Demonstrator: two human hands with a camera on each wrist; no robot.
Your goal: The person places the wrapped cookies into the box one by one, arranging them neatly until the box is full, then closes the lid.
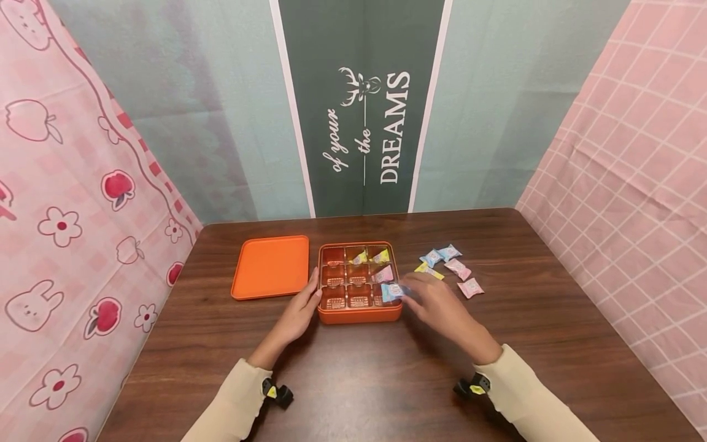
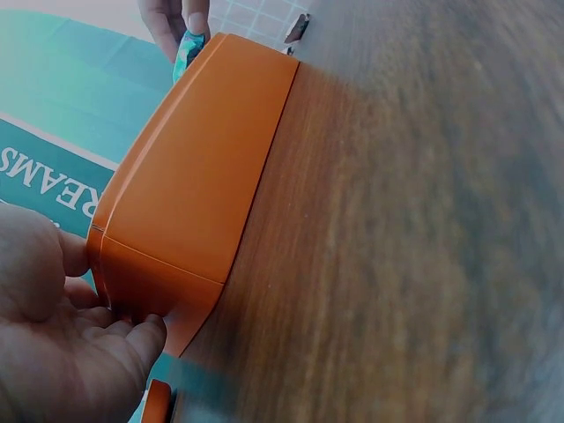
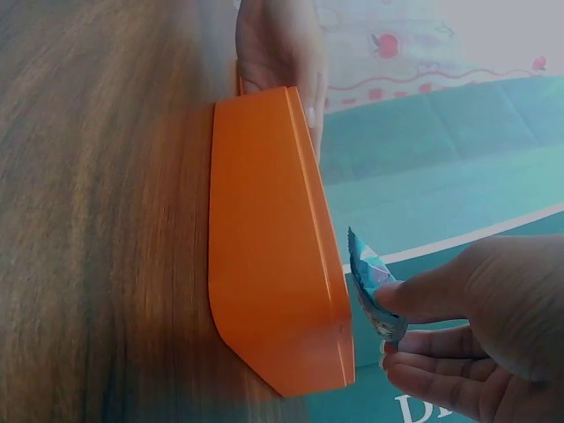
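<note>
An orange box [image 1: 360, 317] with a clear divided insert stands on the table. Yellow-wrapped candies [image 1: 380, 256] lie in the back middle and back right compartments. Below them, a pink-wrapped candy [image 1: 382, 274] lies in the middle right one. My right hand [image 1: 439, 307] pinches a blue-wrapped candy [image 1: 393, 291] between thumb and fingers, over the front right compartment. In the right wrist view this candy [image 3: 374, 286] is tilted beside the box's rim. My left hand [image 1: 298, 313] rests against the box's left side, its fingers [image 2: 145, 339] touching the wall.
An orange lid [image 1: 270, 267] lies flat on the wooden table [image 1: 353, 380], left of the box. To the right are several loose candies: blue ones [image 1: 450, 252], a yellow one [image 1: 429, 271] and pink ones [image 1: 471, 288]. Printed cloths [image 1: 221, 110] hang behind and at both sides.
</note>
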